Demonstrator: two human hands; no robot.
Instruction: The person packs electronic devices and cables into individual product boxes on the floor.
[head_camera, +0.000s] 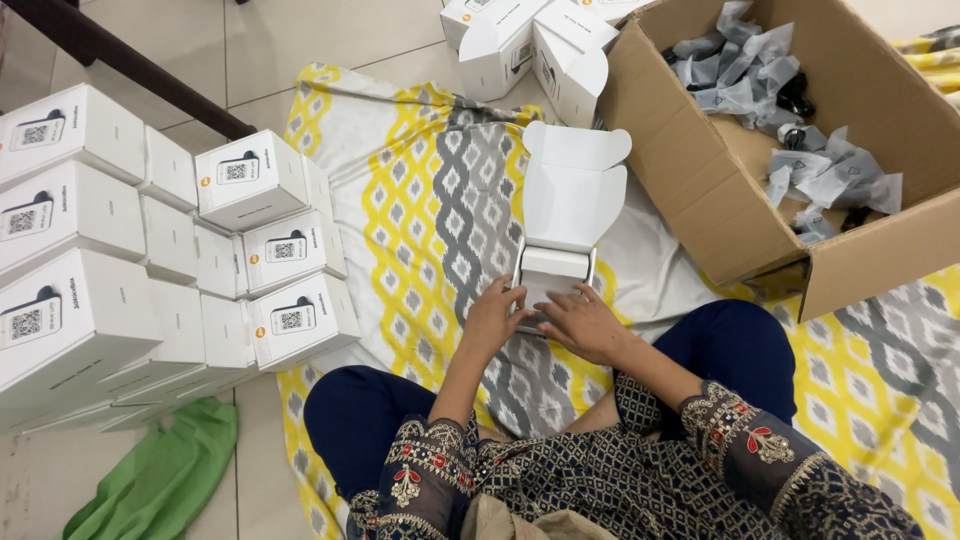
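Observation:
An open white carton (567, 200) stands on the patterned sheet in front of me, its lid flap raised away from me. My left hand (492, 318) grips the carton's near left side. My right hand (585, 322) lies flat over the carton's near edge, fingers spread across its opening. What sits inside the carton is hidden by my hands.
Stacks of closed white boxes (120, 240) fill the floor to my left. A large cardboard box (700, 190) holding plastic-wrapped black items (800, 150) sits at the right. Several open white cartons (530, 45) lie beyond. The sheet (420, 200) is yellow, grey and white; a green bag (160, 480) lies bottom left.

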